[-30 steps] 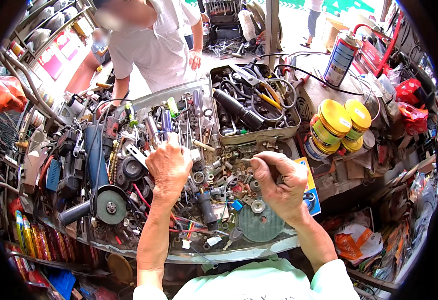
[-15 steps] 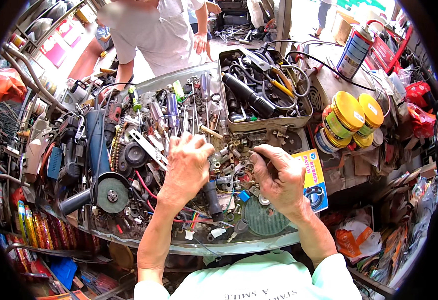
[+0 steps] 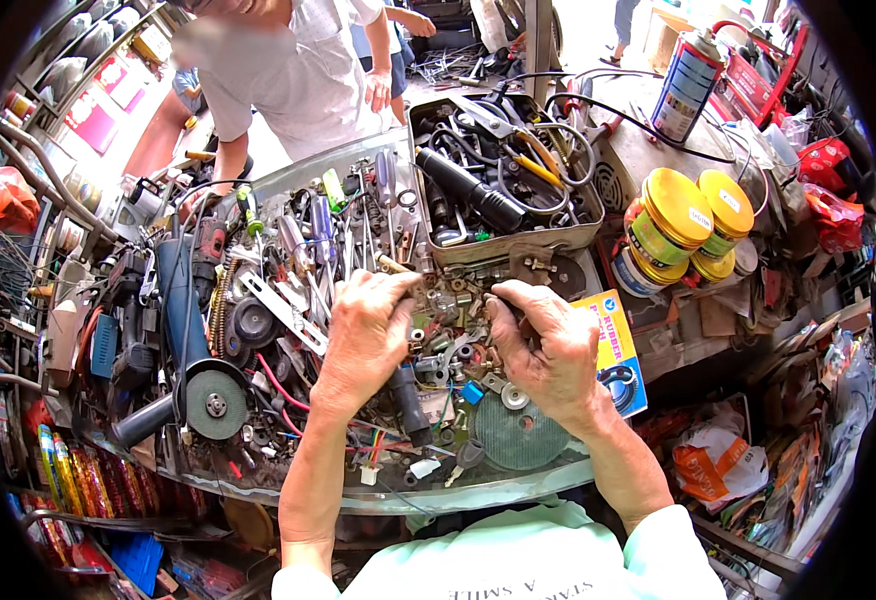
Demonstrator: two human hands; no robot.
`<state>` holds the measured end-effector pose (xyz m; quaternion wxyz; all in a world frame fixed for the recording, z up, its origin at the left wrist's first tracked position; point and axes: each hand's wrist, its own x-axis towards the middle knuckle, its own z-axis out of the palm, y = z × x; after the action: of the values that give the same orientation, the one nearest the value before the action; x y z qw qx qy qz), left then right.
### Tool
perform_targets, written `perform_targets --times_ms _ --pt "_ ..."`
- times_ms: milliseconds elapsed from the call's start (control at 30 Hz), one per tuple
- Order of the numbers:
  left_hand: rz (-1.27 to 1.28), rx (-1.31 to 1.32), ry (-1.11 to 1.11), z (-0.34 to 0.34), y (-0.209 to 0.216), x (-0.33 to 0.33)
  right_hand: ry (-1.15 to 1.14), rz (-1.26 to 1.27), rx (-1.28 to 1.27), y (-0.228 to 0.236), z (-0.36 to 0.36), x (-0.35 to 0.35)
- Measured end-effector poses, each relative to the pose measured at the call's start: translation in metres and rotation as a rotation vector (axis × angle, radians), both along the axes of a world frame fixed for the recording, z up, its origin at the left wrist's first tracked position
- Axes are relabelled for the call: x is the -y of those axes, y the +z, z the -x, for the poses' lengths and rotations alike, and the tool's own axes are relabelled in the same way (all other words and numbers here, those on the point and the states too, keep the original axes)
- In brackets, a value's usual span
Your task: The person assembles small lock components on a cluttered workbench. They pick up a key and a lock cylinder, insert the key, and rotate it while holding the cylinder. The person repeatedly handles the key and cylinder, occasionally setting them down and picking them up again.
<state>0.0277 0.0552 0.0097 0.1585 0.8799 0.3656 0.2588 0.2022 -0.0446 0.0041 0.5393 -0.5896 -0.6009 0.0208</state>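
My left hand (image 3: 366, 335) is above the pile of small metal parts (image 3: 458, 310), its index finger and thumb apart, and nothing shows between them. Facing it, my right hand (image 3: 548, 350) has index finger and thumb apart too, with the other fingers curled under and partly hidden. Nuts, bushings and washers lie between the two hands. A black cylindrical tool handle (image 3: 410, 410) sits just below my left hand. Near my right wrist are a green grinding disc (image 3: 521, 432), a small blue block (image 3: 472, 392) and a yellow and blue box (image 3: 613, 345).
An angle grinder (image 3: 183, 310) and several screwdrivers (image 3: 322, 228) crowd the left side of the glass-edged counter. Behind the parts stands a metal box (image 3: 518, 243) of tools and cables. Yellow-lidded tubs (image 3: 670, 215) are to the right. Another person (image 3: 298, 90) stands across the counter.
My left hand has lifted a little off the parts, and its thumb and index finger have come into clearer view. My right hand stays nearly in place. The whole view has shifted slightly.
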Motion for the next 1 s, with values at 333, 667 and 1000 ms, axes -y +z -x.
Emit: perform_targets --times_ms 333,667,1000 --pt "-0.095 -0.258 -0.061 -0.017 -0.017 -0.012 -0.003 -0.02 0.004 -0.004 0.001 -0.002" --pt "0.826 0.74 0.027 -0.001 0.014 0.019 0.004 -0.055 -0.065 0.003 0.001 0.003" --pt "1.452 1.177 -0.244 -0.003 0.0 0.039 0.23 -0.207 -0.024 0.007 0.013 0.006"
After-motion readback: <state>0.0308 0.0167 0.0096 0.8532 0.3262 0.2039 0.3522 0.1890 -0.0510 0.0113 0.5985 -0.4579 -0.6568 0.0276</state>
